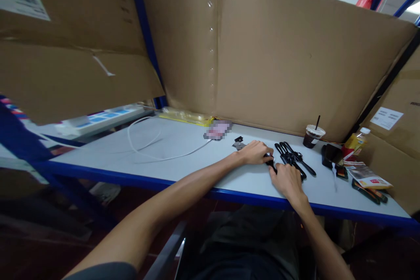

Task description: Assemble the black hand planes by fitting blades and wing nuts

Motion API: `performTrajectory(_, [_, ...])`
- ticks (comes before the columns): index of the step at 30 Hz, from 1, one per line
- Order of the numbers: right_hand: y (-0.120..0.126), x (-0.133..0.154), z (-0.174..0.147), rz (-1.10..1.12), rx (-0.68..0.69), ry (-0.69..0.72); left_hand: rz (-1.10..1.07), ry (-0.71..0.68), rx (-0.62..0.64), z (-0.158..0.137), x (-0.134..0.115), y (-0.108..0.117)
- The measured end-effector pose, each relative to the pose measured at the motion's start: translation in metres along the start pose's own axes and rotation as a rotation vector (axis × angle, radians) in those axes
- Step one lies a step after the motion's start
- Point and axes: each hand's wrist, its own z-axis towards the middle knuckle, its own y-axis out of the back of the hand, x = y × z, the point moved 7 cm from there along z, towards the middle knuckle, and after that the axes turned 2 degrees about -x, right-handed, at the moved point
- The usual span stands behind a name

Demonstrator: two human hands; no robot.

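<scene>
My left hand (254, 153) and my right hand (287, 179) are close together over the white tabletop. Both are closed on one small black-handled tool (271, 164), mostly covered by my fingers, so its exact kind is hidden. Just right of it, several similar black-handled tools (290, 155) lie in a loose, overlapping group, partly behind my right hand. Beyond my left wrist lie a flat grey piece (238, 145) and a small black piece (239, 138).
A phone (218, 130) with a white cable (170, 158) lies at the back, beside a yellow-edged clear tray (187, 116). To the right stand a lidded drink cup (313, 136) and a bottle (361, 138), near a packet (369, 175). Cardboard (278, 52) walls the back.
</scene>
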Motion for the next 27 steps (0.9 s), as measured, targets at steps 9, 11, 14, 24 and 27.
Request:
performTrajectory(9, [0.001, 0.001, 0.0, -0.015, -0.01, 0.009, 0.038, 0.01, 0.02, -0.001, -0.004, 0.001])
performTrajectory(11, [0.001, 0.001, 0.0, -0.016, -0.008, 0.009, 0.018, -0.008, 0.008, -0.002, -0.009, 0.004])
performTrajectory(14, [0.001, 0.001, 0.0, -0.011, -0.011, 0.016, 0.012, -0.036, 0.006, -0.003, -0.017, 0.008])
performTrajectory(24, [0.001, 0.001, 0.0, -0.007, 0.002, 0.008, 0.043, 0.01, 0.001, -0.001, -0.001, 0.003])
performTrajectory(27, [0.001, 0.001, 0.0, -0.007, -0.002, 0.011, 0.06, 0.01, -0.003, -0.001, -0.001, 0.003])
